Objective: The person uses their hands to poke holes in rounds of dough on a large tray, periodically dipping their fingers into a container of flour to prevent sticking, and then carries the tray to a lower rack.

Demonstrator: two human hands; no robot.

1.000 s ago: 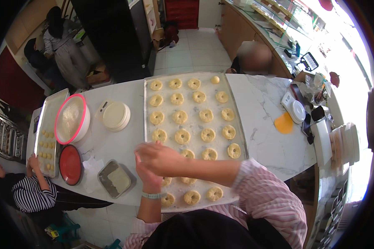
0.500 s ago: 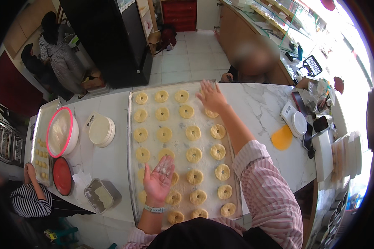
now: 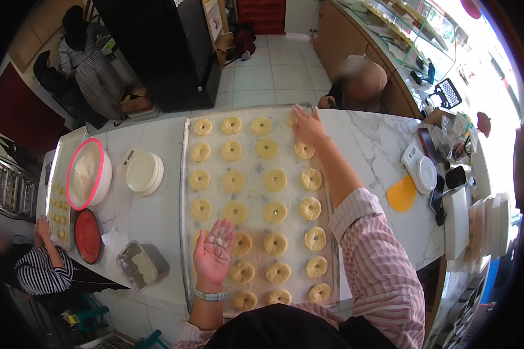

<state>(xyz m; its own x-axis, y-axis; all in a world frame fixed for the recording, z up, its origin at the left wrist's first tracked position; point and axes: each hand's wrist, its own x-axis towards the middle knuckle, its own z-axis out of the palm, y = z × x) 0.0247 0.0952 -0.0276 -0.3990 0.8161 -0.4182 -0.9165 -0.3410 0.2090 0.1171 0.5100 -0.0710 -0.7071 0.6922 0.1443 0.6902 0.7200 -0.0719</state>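
Rows of pale ring doughnuts (image 3: 275, 212) made of raw dough lie on a large floured tray (image 3: 253, 228). At the tray's far right corner, my right hand (image 3: 310, 127) reaches out with its fingers flat over a doughnut, which it mostly covers. Another doughnut (image 3: 304, 150) sits just below that wrist. My left hand (image 3: 214, 253) is raised palm up above the tray's near left part, fingers apart, holding nothing. White flour dusts its palm and fingers. It hides some doughnuts of the left columns.
Left of the tray stand a kitchen scale (image 3: 142, 170), a pink-rimmed bowl (image 3: 106, 174), a red basin (image 3: 88, 235) and a grey tub (image 3: 160, 270). A second tray (image 3: 56, 174) holds dough balls beside a co-worker in stripes (image 3: 46, 270). An orange scraper (image 3: 402, 193) lies right; a person sits beyond the table.
My right hand has shifted slightly right relative to the picture and stays at the far right doughnut. My left hand remains palm up, a little further left. The view has tilted slightly.
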